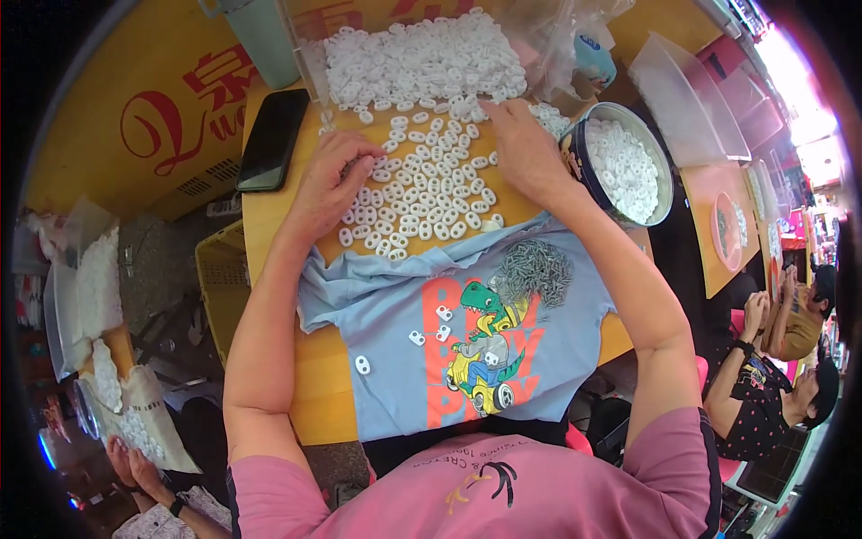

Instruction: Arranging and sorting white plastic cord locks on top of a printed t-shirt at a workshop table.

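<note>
Many small white oval plastic pieces (422, 184), each with two holes, lie spread over the wooden table between my hands. My left hand (337, 180) is at the left edge of this spread, fingers curled and closed; a bit of something small and dark grey shows between thumb and fingers. At the far right of the spread, my right hand (525, 148) reaches its fingertips to the white pieces by the large heap (422, 58), fingers and thumb apart. Nearer me, a light blue child's shirt (386, 350) with a dinosaur print carries a pile of small grey metal springs (536, 272) and several loose white pieces.
A round tin (663, 162) full of white pieces stands right of my right hand. A black phone (272, 141) lies at the table's left edge, near a pale green cup (260, 40). Clear plastic bags (561, 45) sit at the back. Other people work at both sides.
</note>
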Tool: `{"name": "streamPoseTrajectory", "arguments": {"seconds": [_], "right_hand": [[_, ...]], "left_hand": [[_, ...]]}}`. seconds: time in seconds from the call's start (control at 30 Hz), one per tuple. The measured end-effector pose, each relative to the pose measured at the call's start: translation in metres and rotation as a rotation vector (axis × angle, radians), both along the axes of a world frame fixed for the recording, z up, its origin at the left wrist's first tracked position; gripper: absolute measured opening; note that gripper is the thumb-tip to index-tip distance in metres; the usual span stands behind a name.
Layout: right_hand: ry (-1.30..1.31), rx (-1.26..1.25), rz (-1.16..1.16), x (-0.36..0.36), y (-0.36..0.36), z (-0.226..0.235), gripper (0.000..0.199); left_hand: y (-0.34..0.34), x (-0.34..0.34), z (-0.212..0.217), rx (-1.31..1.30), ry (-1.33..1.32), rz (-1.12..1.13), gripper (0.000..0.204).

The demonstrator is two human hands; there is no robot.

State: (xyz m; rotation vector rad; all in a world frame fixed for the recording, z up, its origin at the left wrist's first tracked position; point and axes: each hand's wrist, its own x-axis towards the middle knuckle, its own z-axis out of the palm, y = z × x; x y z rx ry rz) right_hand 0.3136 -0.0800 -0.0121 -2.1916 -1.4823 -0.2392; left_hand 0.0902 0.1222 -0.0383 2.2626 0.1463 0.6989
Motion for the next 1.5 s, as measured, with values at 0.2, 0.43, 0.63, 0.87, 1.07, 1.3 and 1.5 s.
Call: {"name": "streamPoseTrajectory", "arguments": {"seconds": [0.2,0.43,0.63,0.87,1.07,1.3,1.5], "right_hand": [[-0.01,-0.04,0.233,-0.007,-0.007,-0.006,0.039],[0.032,0.113,0.02,-0.001,0.013,-0.006,0.034],[0.008,-0.072,0.249,-0.007,0.002,-0.008,0.032],[0.019,0.081,-0.005,-0.002,0.014,-0.009,0.03],[0.006,-0.016,0.123,-0.004,0.01,-0.011,0.029],[0.017,0.023,-0.041,0.005,0.024,-0.012,0.031],[0.08,-0.044,-0.006,0.004,0.023,-0.009,0.025]], "left_hand": [[-0.001,0.0,0.0,0.008,-0.048,0.009,0.013],[-0.001,0.001,0.001,0.005,-0.04,0.005,0.013],[0.0,0.0,0.001,0.008,-0.046,0.003,0.013],[-0.002,0.001,0.002,0.007,-0.03,0.015,0.012],[-0.002,-0.001,0.004,-0.007,-0.03,0.014,0.013],[-0.003,0.0,0.004,-0.006,-0.029,0.013,0.012],[-0.002,-0.001,0.002,-0.014,-0.026,0.015,0.013]]}}
